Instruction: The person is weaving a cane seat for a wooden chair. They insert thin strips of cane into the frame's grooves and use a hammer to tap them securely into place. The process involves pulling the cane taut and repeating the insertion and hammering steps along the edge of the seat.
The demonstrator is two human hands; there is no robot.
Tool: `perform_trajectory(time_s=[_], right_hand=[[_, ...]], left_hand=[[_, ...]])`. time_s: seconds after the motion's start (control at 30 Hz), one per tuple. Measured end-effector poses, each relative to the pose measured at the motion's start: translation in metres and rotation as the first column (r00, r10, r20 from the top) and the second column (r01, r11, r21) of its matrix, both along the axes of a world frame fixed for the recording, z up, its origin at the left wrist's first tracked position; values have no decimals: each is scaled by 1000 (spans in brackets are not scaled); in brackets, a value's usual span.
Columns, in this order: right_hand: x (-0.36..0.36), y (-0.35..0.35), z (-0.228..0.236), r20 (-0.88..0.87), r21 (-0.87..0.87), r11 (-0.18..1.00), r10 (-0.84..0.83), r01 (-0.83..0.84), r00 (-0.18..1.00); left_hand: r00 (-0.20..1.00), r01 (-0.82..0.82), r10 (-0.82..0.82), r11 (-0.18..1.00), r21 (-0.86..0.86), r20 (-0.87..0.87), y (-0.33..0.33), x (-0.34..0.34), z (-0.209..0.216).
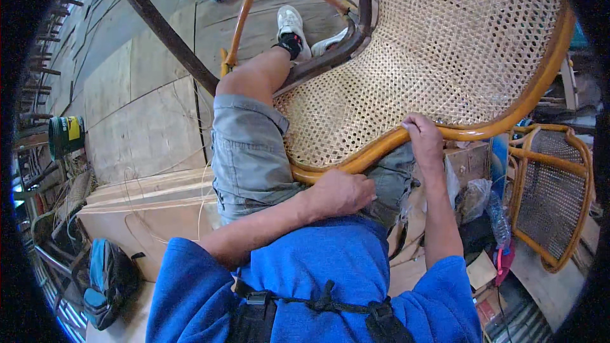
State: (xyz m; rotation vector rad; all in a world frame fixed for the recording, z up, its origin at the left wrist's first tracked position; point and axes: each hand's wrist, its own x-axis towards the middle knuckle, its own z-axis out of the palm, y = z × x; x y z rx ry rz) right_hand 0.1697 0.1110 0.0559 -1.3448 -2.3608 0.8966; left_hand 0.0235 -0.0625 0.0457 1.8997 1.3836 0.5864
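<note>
Since the cane-webbed rattan chair [432,44] leans across the person's lap, near rim [483,132] toward the body, work along this edge probably goes best with the frame braced there. The right hand [424,140] grips that rim, thumb over the top, and should press just firmly enough to stop any rocking. The left hand [343,194] has its fingers curled in, just beside the rim's lower stretch (whether anything small is pinched there, I cannot tell). Small, even movements close to the pole would likely suit it, with any pull directed along the edge rather than against the webbing [343,114], which sharp tugging could strain.

As for looks, the webbing is pale straw-coloured, an open mesh of small holes running from the seat up into the back, brighter around the bend. The rim is a smooth honey-orange pole, shiny as if varnished, and it sweeps in an S-curve. Dark brown poles [168,37] beyond, apparently of the same frame, contrast strongly with it.
</note>
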Motion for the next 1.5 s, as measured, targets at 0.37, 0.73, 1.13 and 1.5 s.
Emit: perform_trajectory(time_s=[0.37,0.73,1.13,1.5], right_hand=[[7,14,-11,17,33,999,24,-24,1000],[11,15,-21,61,128,986,102,-109,993],[4,4,-12,39,133,991,27,-32,999],[41,-2,-13,-413,-202,907,-420,369,808]], left_hand=[[997,-9,8,1000,-12,-76,5,0,4],[998,-28,28,1000,15,-60,6,0,2],[998,-54,54,999,4,8,4,-1,-4],[927,-352,368,919,-181,66,91,-14,7]])
